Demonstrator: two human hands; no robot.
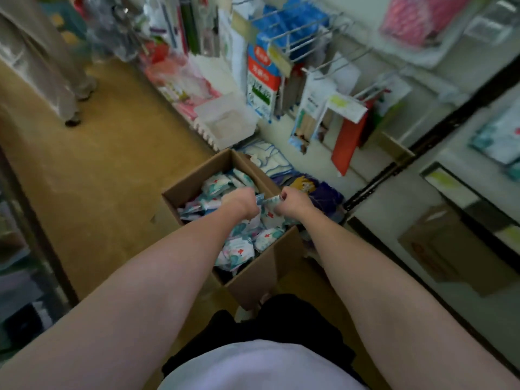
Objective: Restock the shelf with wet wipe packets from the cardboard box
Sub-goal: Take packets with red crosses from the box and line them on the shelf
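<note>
I look down on a tan shop floor (107,170) with a white pegboard shelf wall (323,161) along my right, hung with packaged goods on wire hooks; the printing on the red-and-white packs is too blurred for me to read. Below me sits one open brown cardboard box (253,280), heaped with white-and-teal wet wipe packets (239,249), several bearing a small red cross; they overlap too much for me to count, and I can read no brand. At the foot of the wall lies a clear plastic tub (225,119). Both my bare arms reach over the box. My left hand (242,201) is clenched with its knuckles turned down among the packets, and I cannot tell what it holds. My right hand (292,202) is curled round one wet wipe packet (271,201), which stretches between the two hands just above the heap.
</note>
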